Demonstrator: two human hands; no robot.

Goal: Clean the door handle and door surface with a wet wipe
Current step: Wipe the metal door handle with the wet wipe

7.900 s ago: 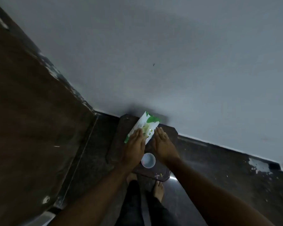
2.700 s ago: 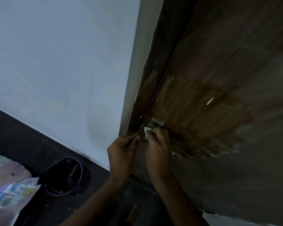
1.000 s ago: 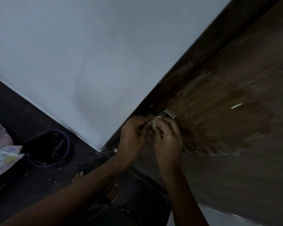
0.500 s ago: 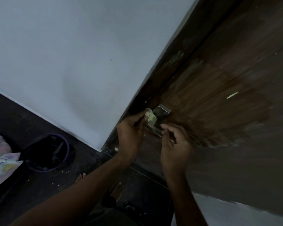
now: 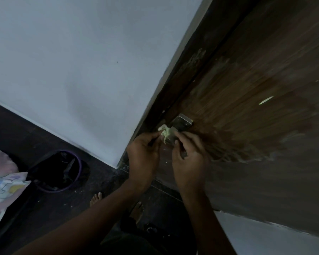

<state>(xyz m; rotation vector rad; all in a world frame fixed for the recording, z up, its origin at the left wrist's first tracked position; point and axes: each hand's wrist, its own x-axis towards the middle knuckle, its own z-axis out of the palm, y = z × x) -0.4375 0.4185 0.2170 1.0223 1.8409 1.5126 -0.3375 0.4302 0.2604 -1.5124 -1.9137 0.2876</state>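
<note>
A dark brown wooden door [image 5: 256, 111] fills the right side, with a paler, streaky wiped patch around its metal handle plate [image 5: 182, 122]. A crumpled pale wet wipe [image 5: 165, 132] sits against the handle, just below the plate. My left hand [image 5: 145, 153] pinches the wipe with thumb and fingertips. My right hand [image 5: 189, 157] is beside it with curled fingers touching the wipe's right edge and the handle; the handle's lower part is hidden behind my hands.
A white wall [image 5: 81, 70] meets the dark door frame [image 5: 173, 89] on the left. On the dark floor stand a purple-rimmed bin with a black liner [image 5: 59, 172] and a patterned cloth [image 5: 4, 183]. My bare feet [image 5: 136, 208] are below.
The wipe went from my right hand to my left hand. My right hand, apart half a second ago, has come back up to the wipe at the handle. The view shifted slightly.
</note>
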